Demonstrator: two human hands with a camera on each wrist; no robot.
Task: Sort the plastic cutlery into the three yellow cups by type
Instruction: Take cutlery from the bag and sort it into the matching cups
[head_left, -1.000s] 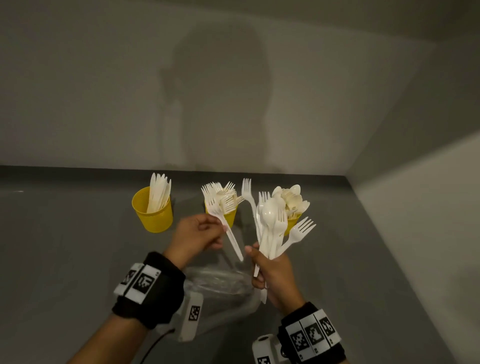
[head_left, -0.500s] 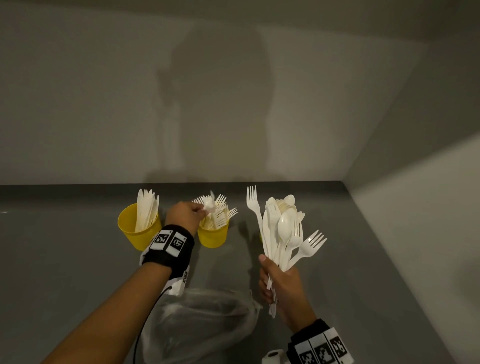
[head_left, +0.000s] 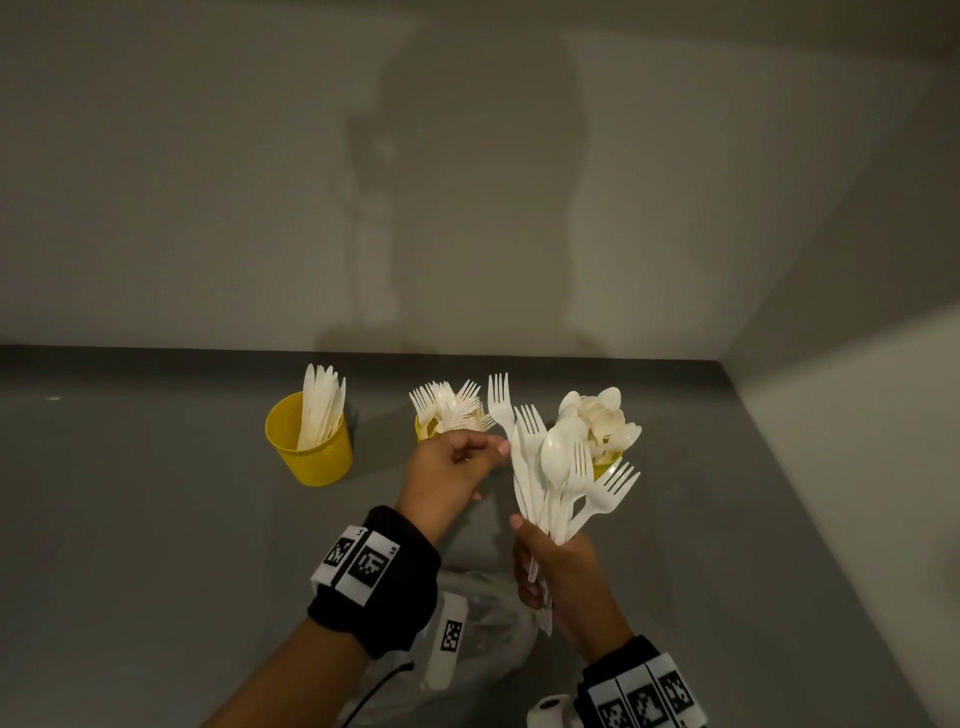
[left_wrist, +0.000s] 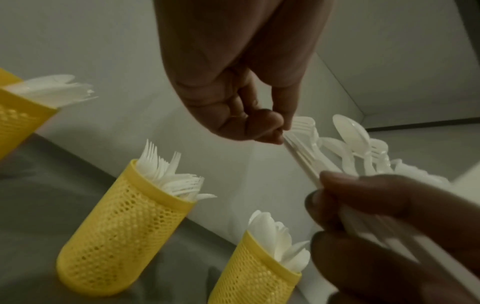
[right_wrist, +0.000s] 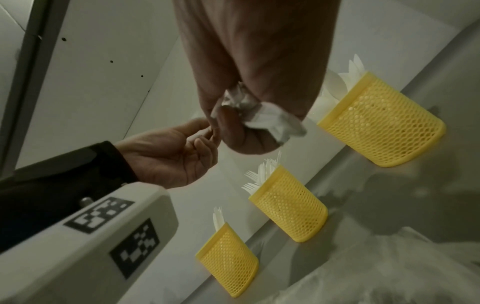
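Three yellow mesh cups stand in a row on the grey table: the knife cup (head_left: 311, 447) at left, the fork cup (head_left: 425, 429) in the middle, the spoon cup (head_left: 607, 468) at right, partly hidden behind the bundle. My right hand (head_left: 540, 551) grips a fanned bundle of white forks and spoons (head_left: 563, 467) by the handles. My left hand (head_left: 496, 449) pinches the stem of the leftmost fork (head_left: 500, 402) in that bundle; the left wrist view shows the pinch (left_wrist: 281, 133) on the fork's stem (left_wrist: 298, 152). All three cups (right_wrist: 291, 205) show in the right wrist view.
A crumpled clear plastic bag (head_left: 493, 613) lies on the table below my hands. Walls close the table at the back and right (head_left: 831, 415). Grey table surface (head_left: 156, 519) stretches to the left of the cups.
My left hand carried a fork to the middle cup, left it there, and has come back right to the bundle, where it now pinches another fork. The right hand stayed put.
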